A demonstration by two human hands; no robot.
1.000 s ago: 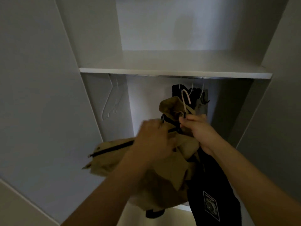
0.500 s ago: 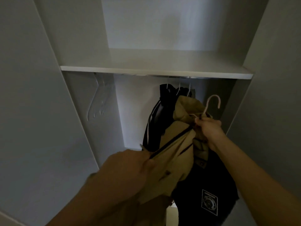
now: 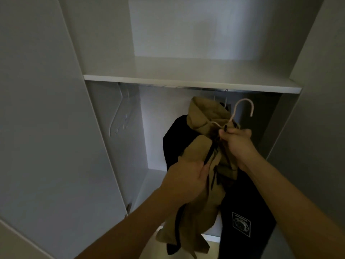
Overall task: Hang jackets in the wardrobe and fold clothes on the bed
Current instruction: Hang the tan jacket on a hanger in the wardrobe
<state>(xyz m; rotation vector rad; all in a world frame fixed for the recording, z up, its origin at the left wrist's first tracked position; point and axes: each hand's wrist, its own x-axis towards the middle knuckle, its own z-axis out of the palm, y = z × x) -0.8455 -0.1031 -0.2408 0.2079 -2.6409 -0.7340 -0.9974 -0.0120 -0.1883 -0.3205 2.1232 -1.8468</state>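
1. The tan jacket (image 3: 201,159) sits at the frame's centre, bunched and held up inside the wardrobe (image 3: 56,109); its hood stands at 12 o'clock of the bundle, just under the rail (image 3: 214,89); its hem hangs to 6 o'clock; a dark zip runs down its front.
2. The hanger (image 3: 242,109) pokes out of the jacket's collar at 1 o'clock; its pale hook curves up and right, below the rail and not on it; the rest of it is hidden in cloth.
3. The right hand (image 3: 237,144), at 3 o'clock of the jacket, has its fingers curled tight round the collar and the hanger's neck.
4. The left hand (image 3: 184,180), at 7 o'clock, grips a fold of the jacket's front beside the zip, thumb on top.
5. A black jacket (image 3: 242,212) hangs behind and to 4 o'clock of the tan one, touching it; a white square logo shows low on it.
6. A white shelf (image 3: 186,79) spans the wardrobe at 12 o'clock, right above the rail.
7. A clear hanger (image 3: 121,113) hangs at 9 o'clock, well apart from the jackets, against the left wall.
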